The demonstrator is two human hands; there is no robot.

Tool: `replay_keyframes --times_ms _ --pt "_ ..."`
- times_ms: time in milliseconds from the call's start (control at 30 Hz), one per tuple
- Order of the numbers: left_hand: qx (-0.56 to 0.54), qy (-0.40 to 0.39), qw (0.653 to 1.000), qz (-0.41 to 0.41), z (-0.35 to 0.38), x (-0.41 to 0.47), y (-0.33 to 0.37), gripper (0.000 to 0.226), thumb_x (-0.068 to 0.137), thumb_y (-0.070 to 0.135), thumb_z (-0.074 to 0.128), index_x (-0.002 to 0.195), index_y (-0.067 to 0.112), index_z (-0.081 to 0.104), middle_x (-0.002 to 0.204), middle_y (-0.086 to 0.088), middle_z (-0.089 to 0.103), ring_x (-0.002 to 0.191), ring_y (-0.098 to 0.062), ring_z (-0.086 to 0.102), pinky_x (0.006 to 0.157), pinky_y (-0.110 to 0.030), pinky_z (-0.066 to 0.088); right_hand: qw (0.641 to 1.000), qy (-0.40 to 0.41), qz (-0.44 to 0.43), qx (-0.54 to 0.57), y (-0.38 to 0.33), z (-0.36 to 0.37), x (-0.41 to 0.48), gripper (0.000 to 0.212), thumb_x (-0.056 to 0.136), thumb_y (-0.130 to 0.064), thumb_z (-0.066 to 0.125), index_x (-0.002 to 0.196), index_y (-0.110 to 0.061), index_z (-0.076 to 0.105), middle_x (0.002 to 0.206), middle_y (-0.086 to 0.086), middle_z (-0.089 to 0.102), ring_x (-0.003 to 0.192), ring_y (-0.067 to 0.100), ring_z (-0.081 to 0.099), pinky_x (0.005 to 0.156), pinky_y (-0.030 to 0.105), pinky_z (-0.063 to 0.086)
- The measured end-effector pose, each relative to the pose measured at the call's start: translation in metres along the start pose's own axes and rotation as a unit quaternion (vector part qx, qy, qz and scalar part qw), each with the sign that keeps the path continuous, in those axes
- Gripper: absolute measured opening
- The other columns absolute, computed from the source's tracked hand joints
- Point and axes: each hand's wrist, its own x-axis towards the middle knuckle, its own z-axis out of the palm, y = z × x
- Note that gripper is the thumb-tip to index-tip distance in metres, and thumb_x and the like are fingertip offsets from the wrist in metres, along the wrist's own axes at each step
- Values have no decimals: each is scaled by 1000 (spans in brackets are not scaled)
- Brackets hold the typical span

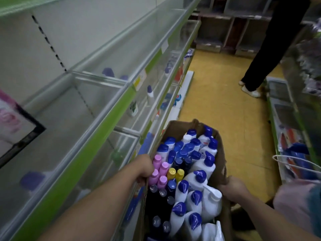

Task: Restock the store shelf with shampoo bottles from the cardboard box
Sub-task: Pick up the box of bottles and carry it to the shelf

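Your shelf [57, 122] on the left is mostly bare, so I'd say restocking's barely begun. Your left hand [144, 168] curls over the left edge of the box [175, 126]. The bottles [196, 181] sit packed inside, and your right hand [233, 188] clamps its right edge. Labels are too blurry to read.

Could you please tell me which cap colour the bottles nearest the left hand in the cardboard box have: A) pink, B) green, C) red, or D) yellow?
A: the pink-capped bottles stand right beside the left hand, which grips the left wall of the cardboard box; the yellow-capped bottles sit further in.
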Motion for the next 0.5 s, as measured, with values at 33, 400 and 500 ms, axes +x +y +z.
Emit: replay_keyframes --times_ms 33,400,500 --pt "-1 -12 1000 -4 -7 13 10 23 90 3 45 99 -10 62 71 -26 67 40 -27 63 37 -33 50 1000 1 5 -1 -4 -9 15 25 80 -30 68 66 -8 64 70 11 66 72 26 68 57 29 46" --pt "72 -15 997 22 -65 155 116 22 90 9 52 104 -4 64 104 -19 71 81 -30 71 65 -33 57 999 -20 48 15 -34 -93 159 35 82 -28 66 68 4 67 68 18 70 62 29 66 53 33 52" --pt "83 -6 996 23 -79 182 151 22 89 11 51 104 0 64 111 -20 69 97 -32 69 74 -34 54 998 -39 50 17 -35 -116 198 34 84 -26 63 63 1 63 68 19 70 54 24 60 52 33 52"
